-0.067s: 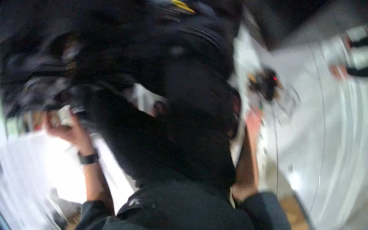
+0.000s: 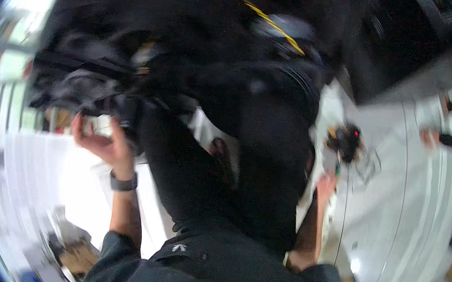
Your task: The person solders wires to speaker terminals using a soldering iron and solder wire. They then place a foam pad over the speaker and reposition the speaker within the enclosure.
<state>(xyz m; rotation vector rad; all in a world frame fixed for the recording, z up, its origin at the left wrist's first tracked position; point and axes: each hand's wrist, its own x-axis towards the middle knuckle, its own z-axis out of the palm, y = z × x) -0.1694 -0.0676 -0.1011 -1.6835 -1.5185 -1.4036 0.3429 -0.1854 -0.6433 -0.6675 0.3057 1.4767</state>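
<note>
My left hand (image 2: 100, 142), with a dark watch (image 2: 124, 182) on the wrist, is raised at the left. Its thumb and fingers are curved but apart, and I see nothing held. The fingertips are nearest to a rumpled black, cloth-like heap (image 2: 83, 87); whether they touch it I cannot tell. At the right, my right hand (image 2: 326, 184) is small and blurred, its fingers seemingly stretched out. Just beyond its fingertips is a small dark object (image 2: 345, 141) with a red light and a green bit on its near side. Contact between them is unclear.
My black-clad legs (image 2: 195, 165) fill the middle. Beyond them lies a dark mass with a yellow strip (image 2: 274, 26). A glossy pale floor (image 2: 375, 215) with thin dark lines spreads at the right. Another person's hand (image 2: 429, 136) shows at the far right. A bright white surface (image 2: 83, 180) lies at the left.
The whole view has swung, so most things sit farther right in the picture. My left hand appears slightly higher and my right hand slightly lower in the picture. No grasp or release shows.
</note>
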